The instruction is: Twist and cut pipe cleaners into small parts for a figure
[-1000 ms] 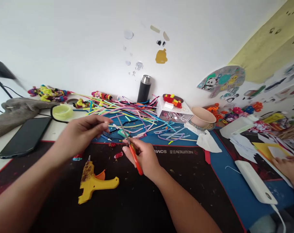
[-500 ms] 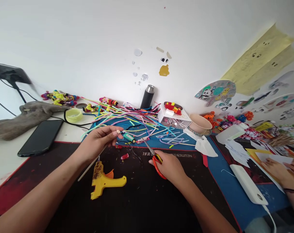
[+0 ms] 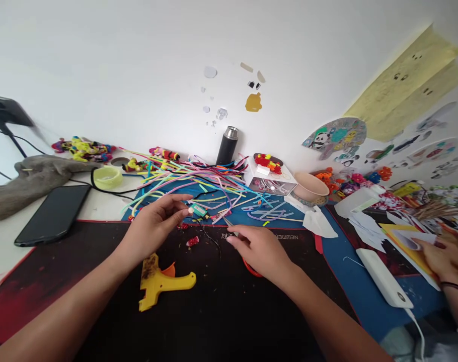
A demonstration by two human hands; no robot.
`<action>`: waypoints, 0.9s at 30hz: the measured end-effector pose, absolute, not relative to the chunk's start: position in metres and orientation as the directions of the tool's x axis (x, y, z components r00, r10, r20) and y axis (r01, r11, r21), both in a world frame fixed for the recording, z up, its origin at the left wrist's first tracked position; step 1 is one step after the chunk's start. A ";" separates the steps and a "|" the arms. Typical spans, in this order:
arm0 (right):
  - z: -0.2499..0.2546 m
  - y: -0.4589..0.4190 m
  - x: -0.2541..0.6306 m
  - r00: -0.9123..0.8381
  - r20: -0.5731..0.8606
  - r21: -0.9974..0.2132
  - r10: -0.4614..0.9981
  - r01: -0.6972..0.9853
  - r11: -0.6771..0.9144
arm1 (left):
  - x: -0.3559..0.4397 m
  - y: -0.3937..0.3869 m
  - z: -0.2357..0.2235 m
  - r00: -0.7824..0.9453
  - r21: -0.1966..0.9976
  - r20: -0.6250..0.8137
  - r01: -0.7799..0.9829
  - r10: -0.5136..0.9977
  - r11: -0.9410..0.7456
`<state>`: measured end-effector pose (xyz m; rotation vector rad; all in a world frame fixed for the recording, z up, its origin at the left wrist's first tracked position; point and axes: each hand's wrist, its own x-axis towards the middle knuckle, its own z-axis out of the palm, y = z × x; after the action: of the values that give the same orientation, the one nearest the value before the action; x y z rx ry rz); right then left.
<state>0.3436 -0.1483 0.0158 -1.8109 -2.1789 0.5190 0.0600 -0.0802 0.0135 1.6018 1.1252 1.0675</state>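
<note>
My left hand (image 3: 153, 221) is raised over the far edge of the black mat. Its thumb and forefinger are curled around a tiny pale piece (image 3: 191, 212), too small to name. Scissors (image 3: 253, 269) with a red handle show under my right hand (image 3: 261, 249), which covers most of them. Their blades poke out past its fingertips. The right thumb and forefinger are parted, while the other fingers are hidden around the handles. A green-and-white object (image 3: 199, 210) lies between the hands, near a short red fuzzy piece (image 3: 193, 242).
A yellow glue gun (image 3: 161, 284) lies on the black mat (image 3: 199, 327). Many coloured pipe cleaners (image 3: 191, 181) spread behind the hands, before a black thermos (image 3: 227, 146). A phone (image 3: 53, 213) is at left. Another person's hands (image 3: 440, 254) handle paper at right.
My right hand has shifted over the scissors, and its thumb and forefinger have come apart. My left hand has turned slightly; the pale stick below it no longer shows. The view has shifted a little.
</note>
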 end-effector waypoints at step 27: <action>-0.023 -0.081 0.261 -0.247 0.046 -0.984 0.968 0.155 0.086 | 0.048 -0.073 0.000 0.366 0.874 -0.020 0.459 0.930 -0.161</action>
<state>0.2612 -0.0805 -0.0234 -1.1531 -1.5451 1.2532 0.0482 -0.0727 -0.0001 1.7750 1.2247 0.6964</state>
